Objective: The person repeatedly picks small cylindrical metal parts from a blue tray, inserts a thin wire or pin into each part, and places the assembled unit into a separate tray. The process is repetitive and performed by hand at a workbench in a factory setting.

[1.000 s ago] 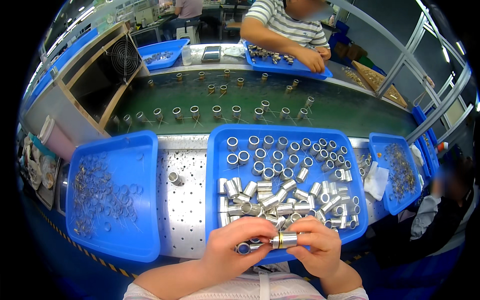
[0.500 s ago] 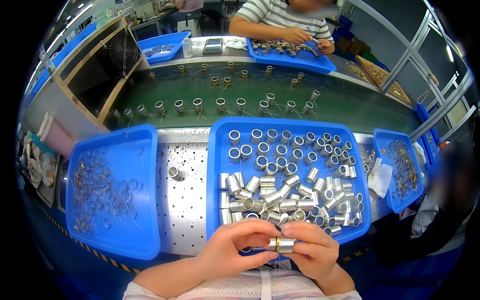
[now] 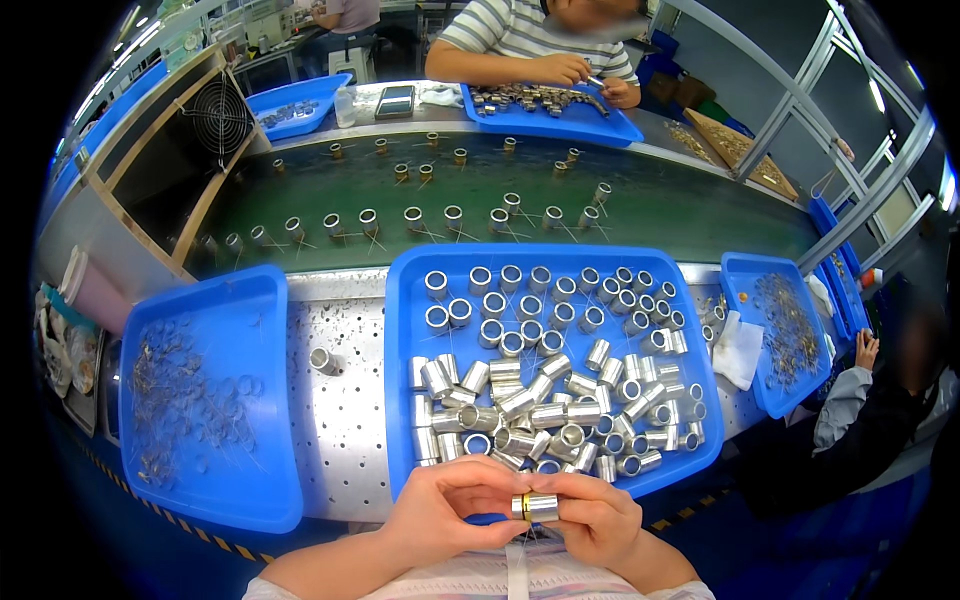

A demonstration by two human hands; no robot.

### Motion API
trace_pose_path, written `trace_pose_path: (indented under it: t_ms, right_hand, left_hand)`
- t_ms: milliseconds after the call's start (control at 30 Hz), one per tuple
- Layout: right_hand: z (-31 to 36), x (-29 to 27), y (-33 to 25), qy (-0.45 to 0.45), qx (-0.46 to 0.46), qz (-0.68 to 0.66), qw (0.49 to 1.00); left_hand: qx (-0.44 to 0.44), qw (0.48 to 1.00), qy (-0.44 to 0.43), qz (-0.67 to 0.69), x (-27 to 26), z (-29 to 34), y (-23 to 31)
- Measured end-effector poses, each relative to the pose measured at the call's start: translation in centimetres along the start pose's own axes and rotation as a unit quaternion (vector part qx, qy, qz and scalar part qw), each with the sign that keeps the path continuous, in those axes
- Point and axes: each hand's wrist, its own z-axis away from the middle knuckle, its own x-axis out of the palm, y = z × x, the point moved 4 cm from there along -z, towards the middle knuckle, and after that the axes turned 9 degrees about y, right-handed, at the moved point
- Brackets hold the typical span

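Note:
A short silvery metal sleeve (image 3: 543, 508) with a yellow band near its left end is held level just in front of my body. Thin wires hang below it. My left hand (image 3: 440, 512) pinches its left end between thumb and fingertips. Around the right end my right hand (image 3: 598, 520) is closed, thumb underneath. Just beyond both hands lies a blue tray (image 3: 402, 300) of similar metal sleeves; the far ones stand upright in rows, some with thin wires, while the near ones lie heaped on their sides.
At left a blue tray (image 3: 272, 400) holds loose wired rings. One sleeve (image 3: 322, 360) stands on the perforated metal table (image 3: 345, 440). Wired sleeves stand along the green conveyor (image 3: 330, 185). A co-worker (image 3: 540, 45) handles parts across it. Another person's hand (image 3: 866, 350) shows at right, near a blue tray (image 3: 738, 300).
The whole view has shifted, so the scene sits further left. My hands still hold the banded sleeve, with the right fingers drawn closer over it. Another person's hand now shows at right.

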Motion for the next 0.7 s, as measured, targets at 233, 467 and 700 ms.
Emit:
trace_pose_path:
  t_ms: [233, 467, 700]
  right_hand:
    - [0.3, -0.6, 0.2, 0.001, 0.01, 0.016, 1.0]
    - [-0.2, -0.3, 0.3, -0.035, 0.042, 0.008, 0.998]
    - [-4.8, -5.8, 3.6, -0.056, 0.125, 0.169, 0.976]
  left_hand:
    - [-0.072, 0.997, -0.003, 0.008, -0.2, -0.3, -0.6]
    - [-0.069, 0.997, 0.019, -0.011, -0.4, -0.1, 0.0]
    - [-0.018, 0.988, 0.136, -0.065, -3.5, 1.1, 2.5]
